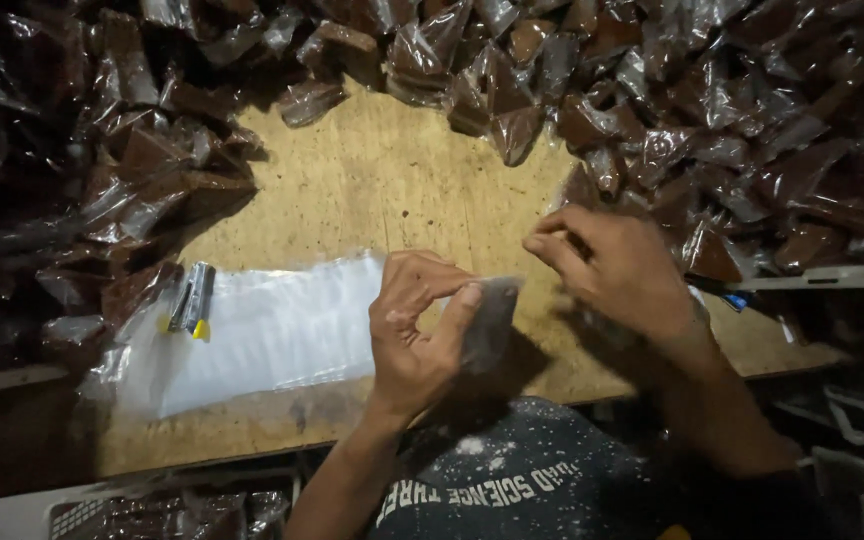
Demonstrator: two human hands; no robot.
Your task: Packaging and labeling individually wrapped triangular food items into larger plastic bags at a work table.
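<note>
Left hand (414,335): I see grip clamped on small clear bag (490,318).
Right hand (617,270): fingertips pinched together, content unclear.
Surroundings: wrapped brown blocks (652,110) ring the surface (382,180); flat bag stack (262,330) alongside.

Bare forearms, no sleeves, dark speckled shirt (522,485) with pale lettering

Clear-wrapped brown packets (712,110) ring the board; flat clear bags (272,330) lie left.

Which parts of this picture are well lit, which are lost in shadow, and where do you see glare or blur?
Head view: light falls on the wooden board and the stack of clear bags; the wrapped brown blocks glint with glare; edges sink into shadow; right hand slightly blurred, left hand sharper.
</note>
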